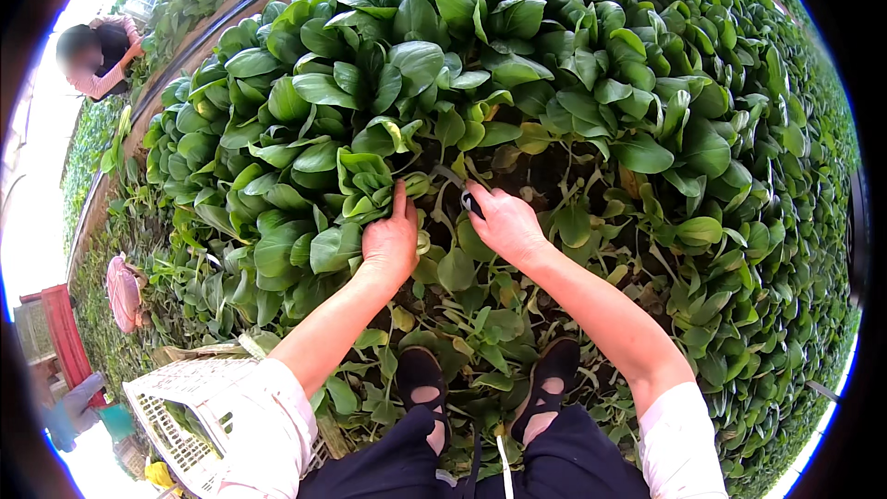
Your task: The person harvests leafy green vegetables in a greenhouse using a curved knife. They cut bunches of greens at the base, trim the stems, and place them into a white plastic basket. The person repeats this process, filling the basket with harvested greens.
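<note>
My left hand (pixel 389 239) grips a bok choy head (pixel 364 184), its leaves spreading up and left of my fingers. Its pale base points right, towards the blade. My right hand (pixel 509 225) is closed around the dark handle of a small harvesting knife (pixel 450 174), whose curved metal blade reaches left from my fist. The blade tip lies low among stems, just right of the bok choy base; whether it touches the base is hard to tell. Uncut bok choy plants (pixel 416 69) stand densely beyond both hands. Loose leaves and stems (pixel 478 305) cover the soil below them.
A white plastic crate (pixel 183 388) sits at the lower left beside my sleeve. Further left are a pink round stool (pixel 123 293) and a red object (pixel 66 333). Another person (pixel 104 55) bends over plants at the upper left. My black shoes (pixel 423 378) stand among leaves.
</note>
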A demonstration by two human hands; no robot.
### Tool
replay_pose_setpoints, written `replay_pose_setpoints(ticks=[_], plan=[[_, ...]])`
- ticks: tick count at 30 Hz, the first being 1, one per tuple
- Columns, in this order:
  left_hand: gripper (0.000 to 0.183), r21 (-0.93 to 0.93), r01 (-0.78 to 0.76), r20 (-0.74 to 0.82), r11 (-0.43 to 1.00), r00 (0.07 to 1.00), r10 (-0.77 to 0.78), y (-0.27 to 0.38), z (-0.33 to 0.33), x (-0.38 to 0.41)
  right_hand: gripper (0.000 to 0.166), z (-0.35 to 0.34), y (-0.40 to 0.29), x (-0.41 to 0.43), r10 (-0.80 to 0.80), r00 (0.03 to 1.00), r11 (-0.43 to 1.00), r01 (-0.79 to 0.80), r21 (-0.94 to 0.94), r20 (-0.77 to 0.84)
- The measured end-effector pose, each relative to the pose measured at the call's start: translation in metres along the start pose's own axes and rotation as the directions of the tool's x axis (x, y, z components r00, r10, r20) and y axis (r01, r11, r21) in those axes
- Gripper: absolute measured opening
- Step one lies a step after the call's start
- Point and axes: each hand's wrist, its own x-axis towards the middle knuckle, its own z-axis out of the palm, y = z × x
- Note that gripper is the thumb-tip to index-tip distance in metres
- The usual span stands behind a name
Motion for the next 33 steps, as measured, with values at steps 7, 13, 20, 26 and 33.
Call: replay_pose_setpoints(ticks=[7, 13, 20, 26, 33], plan=[[0.081, -0.009, 0.007, -0.011, 1.0, 1.0, -0.007, -0.002, 0.007, -0.001, 0.049, 0.015, 0.0, 0.006, -0.096, 0.995, 0.987, 0.094, -0.129, -0.015], [0.082, -0.064, 0.027, 0.027, 0.998, 0.999, -0.025, -0.009, 0.008, 0.003, 0.05, 0.025, 0.002, 0.017, -0.158, 0.987, 0.958, 0.16, -0.236, 0.027], [0.079, -0.268, -0.005, -0.044, 0.963, 0.999, -0.007, -0.027, 0.0, -0.027, 0.041, -0.028, -0.006, -0.015, -0.152, 0.972, 0.974, 0.179, -0.142, 0.179], [0.076, -0.812, -0.149, -0.052, 0.565, 0.982, 0.184, -0.007, -0.062, -0.066, 0.051, -0.068, 0.012, -0.058, 0.256, 0.966, 0.793, -0.229, 0.565, 0.033], [0.081, -0.999, -0.039, -0.021, 0.034, 0.904, 0.428, 0.024, -0.091, -0.096, 0.054, -0.051, 0.015, -0.067, 0.302, 0.942, 0.744, -0.14, 0.653, -0.143]])
